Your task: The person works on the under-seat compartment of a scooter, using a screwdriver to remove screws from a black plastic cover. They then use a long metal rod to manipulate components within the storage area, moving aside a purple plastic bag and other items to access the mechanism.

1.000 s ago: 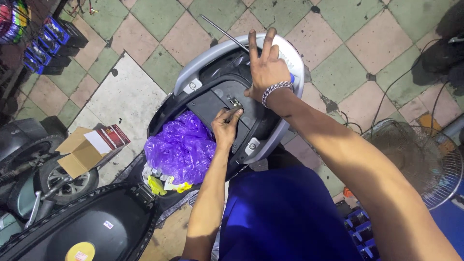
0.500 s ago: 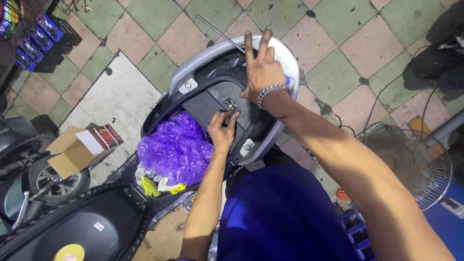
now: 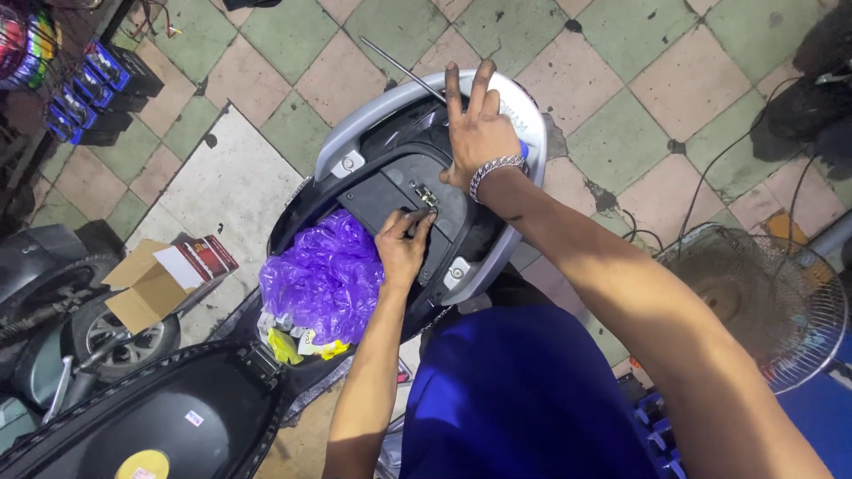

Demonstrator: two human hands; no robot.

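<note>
A scooter's rear end with a silver grab rail (image 3: pixel 364 133) and an open black under-seat compartment (image 3: pixel 382 191) lies below me. My left hand (image 3: pixel 404 244) presses its fingertips on the black panel beside a small metal seat latch (image 3: pixel 426 195). My right hand (image 3: pixel 479 129), with a silver chain bracelet on the wrist, rests flat on the tail with two fingers stretched out. A crumpled purple plastic bag (image 3: pixel 324 279) fills the front of the compartment, just left of my left hand. A thin metal rod (image 3: pixel 399 66) sticks out behind the tail.
The raised black seat underside (image 3: pixel 160 417) is at lower left. An open cardboard box (image 3: pixel 146 284) and a wheel (image 3: pixel 115 333) lie on the tiled floor at left. A floor fan (image 3: pixel 754 302) stands at right, with cables behind it. Blue battery boxes (image 3: pixel 89 84) sit at upper left.
The view has shifted slightly. My left hand's fingers stay at the latch; my right hand stays on the tail with its fingers a little closer together.
</note>
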